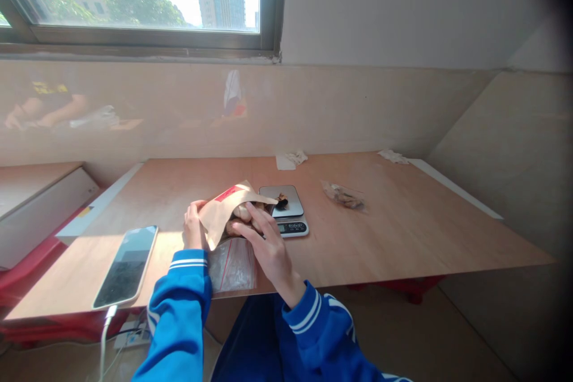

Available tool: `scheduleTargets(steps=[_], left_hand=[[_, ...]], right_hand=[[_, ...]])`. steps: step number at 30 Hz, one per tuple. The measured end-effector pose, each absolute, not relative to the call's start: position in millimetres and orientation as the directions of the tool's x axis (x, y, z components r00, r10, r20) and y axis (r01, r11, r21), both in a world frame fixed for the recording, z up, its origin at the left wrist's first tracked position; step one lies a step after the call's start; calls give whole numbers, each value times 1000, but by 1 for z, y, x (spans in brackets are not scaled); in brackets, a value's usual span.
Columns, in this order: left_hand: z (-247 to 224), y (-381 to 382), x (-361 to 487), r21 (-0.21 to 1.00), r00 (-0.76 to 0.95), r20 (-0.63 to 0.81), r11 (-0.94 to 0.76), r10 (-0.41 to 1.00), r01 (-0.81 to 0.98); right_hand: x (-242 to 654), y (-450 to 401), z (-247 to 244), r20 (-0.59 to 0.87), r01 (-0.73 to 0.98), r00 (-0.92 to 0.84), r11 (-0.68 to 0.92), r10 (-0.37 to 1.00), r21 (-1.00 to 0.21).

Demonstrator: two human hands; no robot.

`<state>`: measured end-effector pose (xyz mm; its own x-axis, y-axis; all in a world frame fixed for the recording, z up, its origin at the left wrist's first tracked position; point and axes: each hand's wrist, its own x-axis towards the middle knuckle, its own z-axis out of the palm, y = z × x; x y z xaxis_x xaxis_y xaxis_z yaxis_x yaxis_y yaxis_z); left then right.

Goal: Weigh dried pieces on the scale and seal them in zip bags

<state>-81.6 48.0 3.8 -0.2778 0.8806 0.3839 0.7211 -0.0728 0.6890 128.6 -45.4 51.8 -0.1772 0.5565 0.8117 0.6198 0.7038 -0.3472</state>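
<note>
Brown kraft paper fills our hands: our left hand grips the rear edge of the paper pouch, tipped on its side near the table's front edge, while our right hand reaches its fingers into the open mouth; whether they pinch anything, we cannot tell. Just beyond sits a small scale bearing a dark piece. A clear zip bag lies beneath, a phone left, another filled bag farther right.

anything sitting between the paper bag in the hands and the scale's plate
Nothing visible does. The paper bag, held by the left hand and right hand, reaches the scale, whose plate bears only a small dark piece.
</note>
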Motion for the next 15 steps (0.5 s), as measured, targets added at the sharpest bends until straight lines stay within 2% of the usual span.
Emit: scheduleTargets(steps=[6,11,15], left_hand=[[1,52,-83,708,-320,367,-39,874,705],[1,52,-83,713,-325,362,-34,874,701],[4,49,-82,706,-317,356,-31,879,707]], right_hand=[[133,-43,42,800,626,-231,714,553,-313],[130,-40,30,785,637,-195,685,588,-354],[127,-39,23,812,642,-155,682,562,-349]])
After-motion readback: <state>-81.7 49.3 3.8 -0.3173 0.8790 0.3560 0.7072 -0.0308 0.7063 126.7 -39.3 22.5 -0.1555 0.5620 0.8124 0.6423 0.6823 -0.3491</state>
